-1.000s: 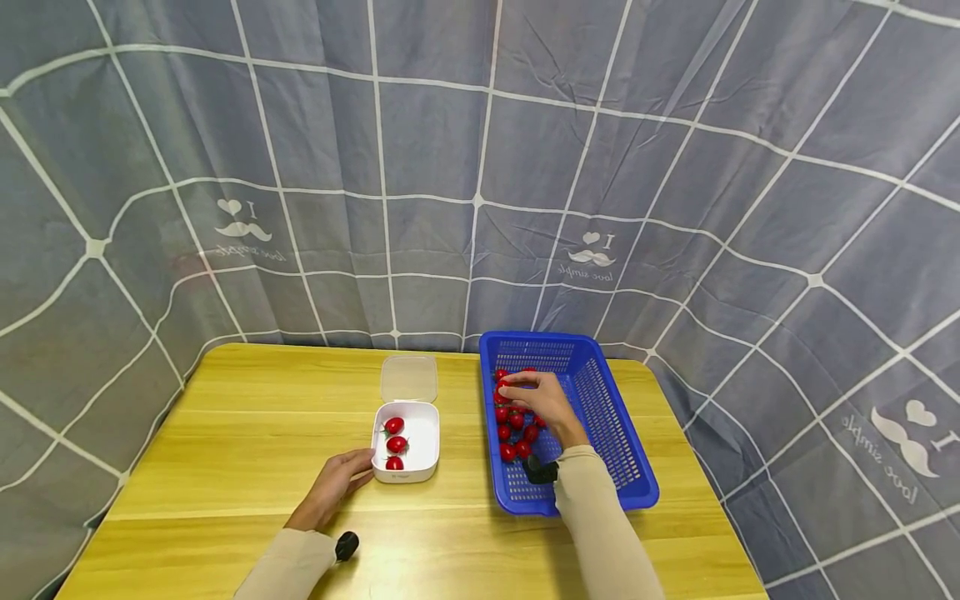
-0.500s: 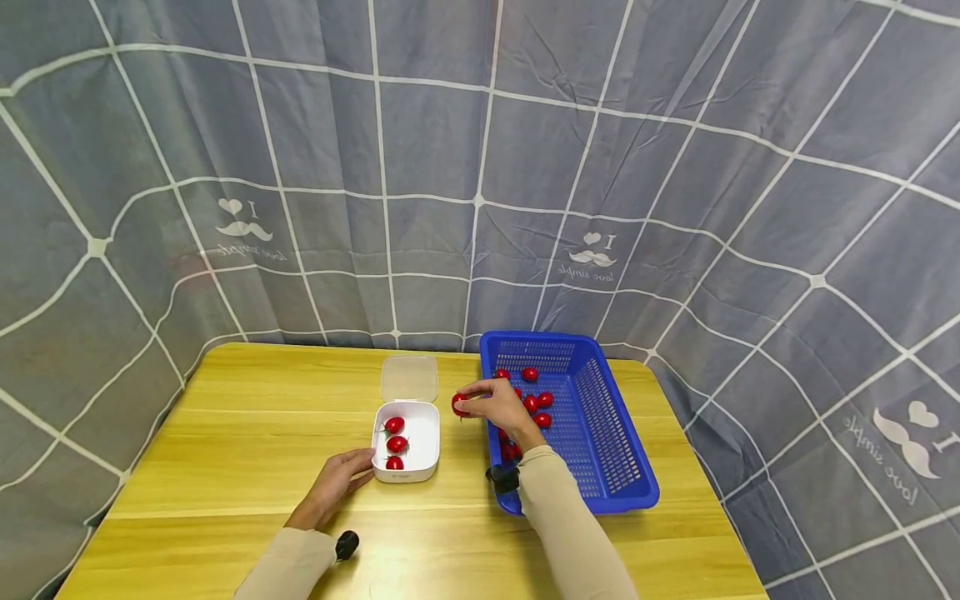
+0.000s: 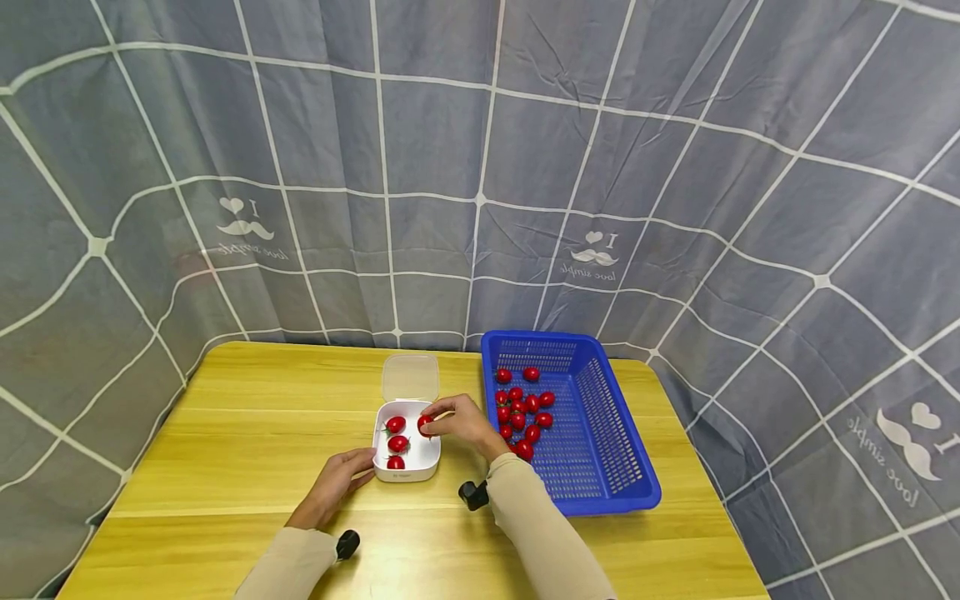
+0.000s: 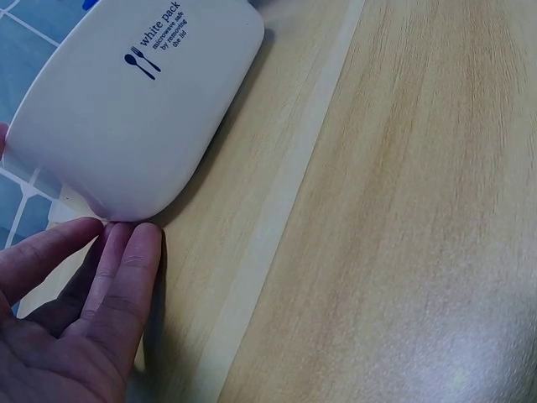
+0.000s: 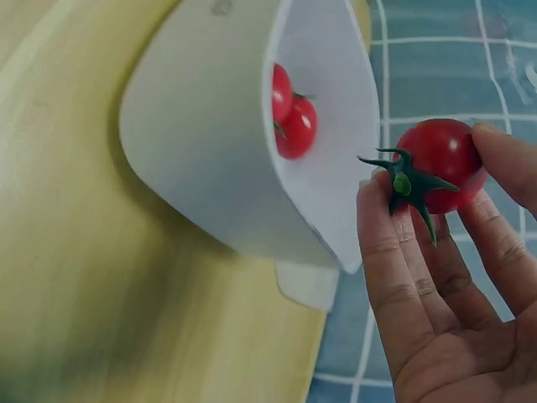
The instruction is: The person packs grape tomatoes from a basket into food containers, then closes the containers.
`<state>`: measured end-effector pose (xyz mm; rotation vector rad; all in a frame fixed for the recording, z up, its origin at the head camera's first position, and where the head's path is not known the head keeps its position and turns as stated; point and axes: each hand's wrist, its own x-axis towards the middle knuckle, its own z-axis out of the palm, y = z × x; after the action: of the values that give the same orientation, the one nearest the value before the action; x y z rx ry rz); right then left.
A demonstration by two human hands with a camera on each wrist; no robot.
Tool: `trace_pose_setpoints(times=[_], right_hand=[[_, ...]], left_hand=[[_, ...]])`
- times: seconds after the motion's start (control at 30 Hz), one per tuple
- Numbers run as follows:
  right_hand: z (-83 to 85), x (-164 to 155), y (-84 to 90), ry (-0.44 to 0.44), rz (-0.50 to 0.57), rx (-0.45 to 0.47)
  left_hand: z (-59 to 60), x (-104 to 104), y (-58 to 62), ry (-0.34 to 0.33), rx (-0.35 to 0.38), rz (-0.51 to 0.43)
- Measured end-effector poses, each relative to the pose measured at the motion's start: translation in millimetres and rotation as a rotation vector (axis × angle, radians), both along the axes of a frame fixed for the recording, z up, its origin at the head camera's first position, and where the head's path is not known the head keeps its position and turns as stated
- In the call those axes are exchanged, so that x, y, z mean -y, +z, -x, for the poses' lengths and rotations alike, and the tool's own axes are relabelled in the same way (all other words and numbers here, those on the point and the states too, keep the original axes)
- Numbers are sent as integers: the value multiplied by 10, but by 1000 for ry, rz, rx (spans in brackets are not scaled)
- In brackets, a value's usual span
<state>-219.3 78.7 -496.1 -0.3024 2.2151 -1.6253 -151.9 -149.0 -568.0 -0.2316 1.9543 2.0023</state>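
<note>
A white container (image 3: pixel 423 450) sits on the yellow wooden table (image 3: pixel 255 425) with three cherry tomatoes (image 3: pixel 397 443) inside. My right hand (image 3: pixel 433 419) pinches another red tomato (image 3: pixel 424 426) by thumb and fingers, just over the container's right side. The right wrist view shows this tomato (image 5: pixel 443 159) with its green stem, next to the container (image 5: pixel 210 159). My left hand (image 3: pixel 352 471) lies on the table, its straight fingers (image 4: pixel 117 277) touching the container's near left corner (image 4: pixel 126 117).
A blue plastic basket (image 3: pixel 607 433) with several more tomatoes (image 3: pixel 522 408) stands right of the container. The clear lid (image 3: pixel 408 377) lies flat behind the container. A grey checked curtain (image 3: pixel 480 167) hangs round the table's far and side edges.
My right hand lifted a tomato out of the blue basket and carried it left, to a spot over the white container. The left hand has stayed at the container.
</note>
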Motion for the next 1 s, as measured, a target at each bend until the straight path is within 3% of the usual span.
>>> trace_pose_setpoints(times=[0.4,1.0], right_hand=[[-117,220,-98,47,-247,-105],[-152,329,-150,130,-359,-233]], left_hand=[[2,8,-23,10,0,-2],[3,12,-2,9,12,-10]])
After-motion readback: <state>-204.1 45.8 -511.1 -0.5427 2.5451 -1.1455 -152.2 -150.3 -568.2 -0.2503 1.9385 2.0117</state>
